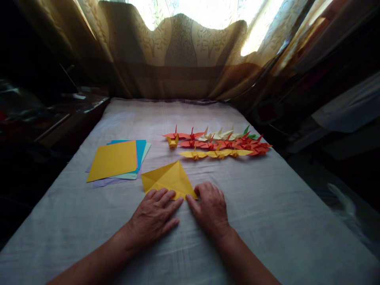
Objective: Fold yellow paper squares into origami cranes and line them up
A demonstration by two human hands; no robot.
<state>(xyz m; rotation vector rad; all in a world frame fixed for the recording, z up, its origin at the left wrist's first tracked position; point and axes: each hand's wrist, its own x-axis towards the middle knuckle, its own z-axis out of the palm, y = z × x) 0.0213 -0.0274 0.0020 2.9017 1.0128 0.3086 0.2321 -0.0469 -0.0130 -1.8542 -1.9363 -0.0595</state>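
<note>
The folded yellow sheet (169,179) under the fingertips of both hands was matt paper, smooth between sharp creases. Beneath the left hand (154,217) and right hand (211,209) lay a pale woven cloth (267,221), dull and faintly wrinkled. Beyond the left hand, the stack of flat sheets (114,161) was the same matt coloured paper (yellow uppermost, blue and lilac edges showing). Beyond the right hand, the rows of folded cranes (219,143) were crisp paper, without gloss. Farthest off, the curtain (181,55) was thin patterned fabric, translucent where backlit.
</note>
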